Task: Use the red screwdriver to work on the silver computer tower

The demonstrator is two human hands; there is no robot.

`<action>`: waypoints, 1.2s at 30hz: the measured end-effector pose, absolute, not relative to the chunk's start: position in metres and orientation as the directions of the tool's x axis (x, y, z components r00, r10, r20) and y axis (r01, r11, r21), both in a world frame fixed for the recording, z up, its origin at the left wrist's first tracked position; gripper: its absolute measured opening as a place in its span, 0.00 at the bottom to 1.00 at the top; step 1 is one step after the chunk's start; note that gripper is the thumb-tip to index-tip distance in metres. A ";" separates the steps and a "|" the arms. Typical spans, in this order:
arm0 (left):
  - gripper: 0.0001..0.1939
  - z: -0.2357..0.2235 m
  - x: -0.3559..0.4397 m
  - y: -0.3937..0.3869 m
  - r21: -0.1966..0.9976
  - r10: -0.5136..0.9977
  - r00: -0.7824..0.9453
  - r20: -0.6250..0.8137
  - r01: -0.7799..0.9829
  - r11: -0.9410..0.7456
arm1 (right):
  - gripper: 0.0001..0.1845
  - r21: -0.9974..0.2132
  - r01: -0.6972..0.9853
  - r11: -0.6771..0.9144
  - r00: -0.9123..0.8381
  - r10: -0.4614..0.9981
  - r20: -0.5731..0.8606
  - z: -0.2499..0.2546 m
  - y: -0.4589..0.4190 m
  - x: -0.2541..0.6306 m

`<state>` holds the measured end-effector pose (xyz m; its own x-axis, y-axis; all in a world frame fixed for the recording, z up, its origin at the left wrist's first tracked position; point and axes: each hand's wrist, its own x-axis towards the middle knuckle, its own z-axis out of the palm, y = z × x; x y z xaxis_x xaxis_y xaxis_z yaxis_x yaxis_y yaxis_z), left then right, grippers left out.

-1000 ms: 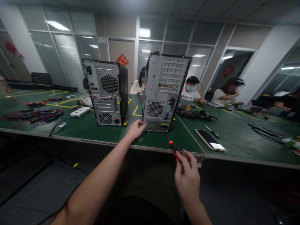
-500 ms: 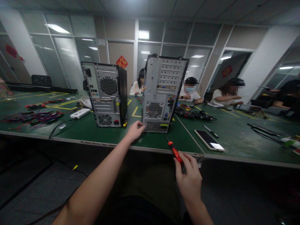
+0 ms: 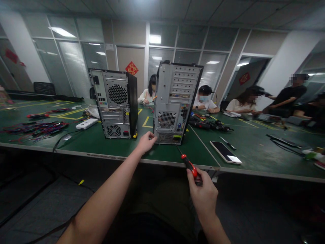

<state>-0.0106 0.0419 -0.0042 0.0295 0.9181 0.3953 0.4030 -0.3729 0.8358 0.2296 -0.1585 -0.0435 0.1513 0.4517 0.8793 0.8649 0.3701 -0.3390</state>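
A tall grey computer case [image 3: 166, 86] stands upright on the green table, its rear panel towards me. My left hand [image 3: 146, 143] holds the case at its lower left edge, fingers curled in against it. In my right hand [image 3: 203, 192] is a screwdriver [image 3: 190, 166] with a red and black handle, pinched near its back end. Its shaft slants up and to the left, with the tip at the bottom rear edge of the case, right of the middle. Whether the tip sits in a screw is too small to tell.
A second computer case [image 3: 114, 101] stands to the left. Beyond it lie a white device [image 3: 87, 124] and a heap of thin wires [image 3: 38, 130]. To the right are a phone [image 3: 224, 152], a pen [image 3: 228, 142] and black cables [image 3: 218, 125]. Several people sit or stand across the table.
The fingers of my right hand have shifted around the screwdriver handle, the upper ones now curled lower. My left hand stays on the case. A standing person has come into view at the far right.
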 end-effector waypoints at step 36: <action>0.08 -0.002 -0.011 0.040 0.825 0.921 0.026 0.390 0.434 -0.361 | 0.16 -0.405 0.848 0.342 0.196 0.508 0.839 -0.045 -0.159 0.229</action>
